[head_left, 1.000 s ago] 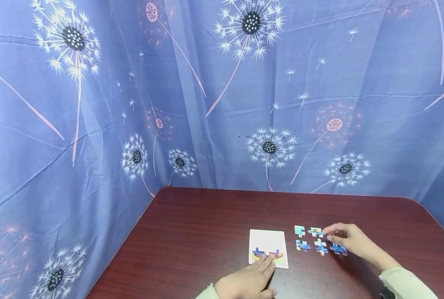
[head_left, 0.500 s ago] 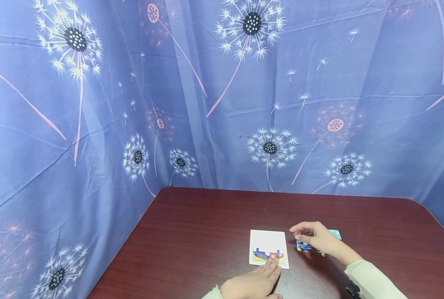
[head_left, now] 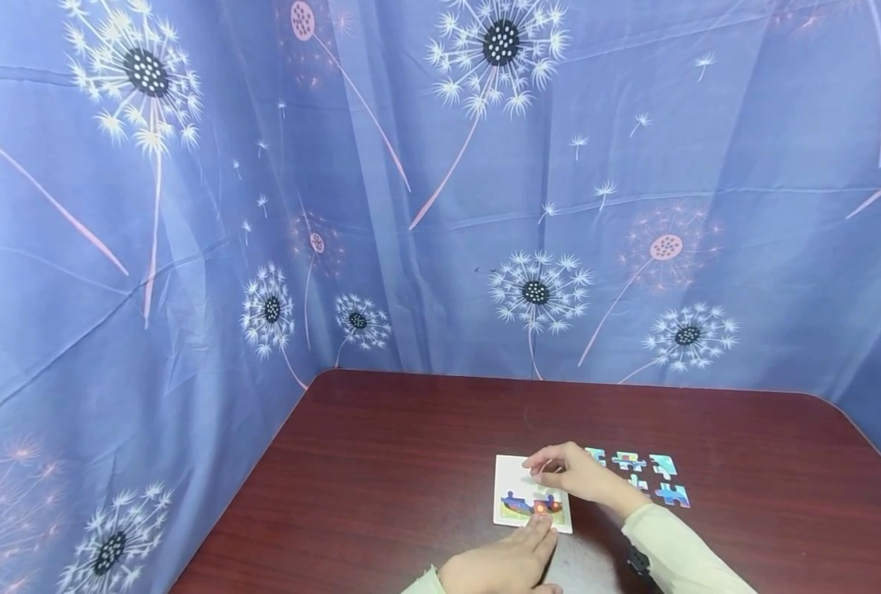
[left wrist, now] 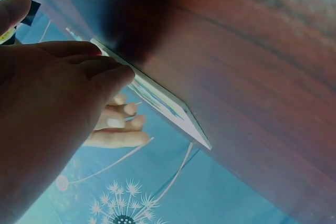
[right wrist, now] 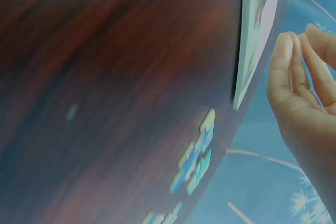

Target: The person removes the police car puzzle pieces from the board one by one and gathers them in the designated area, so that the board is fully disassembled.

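A square white puzzle board [head_left: 511,470] lies on the table with joined colourful puzzle pieces [head_left: 516,503] along its near edge. My left hand [head_left: 501,563] rests with straight fingers at that near edge, its fingertips over the lower right pieces. Above the board's far right part hovers my right hand [head_left: 570,474], fingers loosely bent. In the right wrist view, the right hand's fingers [right wrist: 283,56] and thumb show a small gap, with no piece visible between them. The right hand also appears behind the left hand [left wrist: 58,87] in the left wrist view.
Loose puzzle pieces [head_left: 672,495] lie to the right of the board; my right hand and forearm partly cover this group. The dark red wooden table [head_left: 396,445] ends at a blue dandelion-patterned curtain [head_left: 440,289] at the back and left.
My right hand has moved left from the right side of the loose pieces, across them, to above the board. The left hand has shifted slightly right along the board's near edge.
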The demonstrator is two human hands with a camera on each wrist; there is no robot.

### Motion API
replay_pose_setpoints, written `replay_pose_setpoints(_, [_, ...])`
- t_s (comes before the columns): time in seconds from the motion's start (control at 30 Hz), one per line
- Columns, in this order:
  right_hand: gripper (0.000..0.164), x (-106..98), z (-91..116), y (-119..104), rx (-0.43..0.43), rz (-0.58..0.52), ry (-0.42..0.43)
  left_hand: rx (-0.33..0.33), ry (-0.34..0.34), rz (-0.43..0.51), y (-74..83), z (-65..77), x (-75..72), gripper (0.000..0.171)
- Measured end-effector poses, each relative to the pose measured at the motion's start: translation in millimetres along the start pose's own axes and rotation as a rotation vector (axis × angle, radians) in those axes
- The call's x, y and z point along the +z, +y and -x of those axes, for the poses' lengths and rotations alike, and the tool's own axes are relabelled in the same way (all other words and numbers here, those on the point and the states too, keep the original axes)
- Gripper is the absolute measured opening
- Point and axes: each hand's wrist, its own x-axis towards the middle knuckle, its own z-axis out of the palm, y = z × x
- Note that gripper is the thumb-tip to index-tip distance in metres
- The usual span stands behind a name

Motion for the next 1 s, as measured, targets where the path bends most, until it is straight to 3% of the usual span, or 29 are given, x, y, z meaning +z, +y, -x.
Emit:
replay_pose_setpoints(0.37, [0.022, 22.2, -14.3, 2.6, 0.039, -0.063, -0.076, -0.004, -0.050, 0.044, -0.4, -3.2, -1.5, 0.068])
replay_pose_setpoints(0.77, [0.013, 32.5, -16.2, -7.9, 0.087, -0.022, -0.086, 0.014, -0.022, -0.006, 1.1, -1.7, -1.4, 0.066])
replay_pose_setpoints(1.0, [0.013, 32.6, -19.6, -8.0, 0.095, 0.027, -0.079, -0.003, -0.053, 0.058, -2.3, -5.4, 0.7, 0.066])
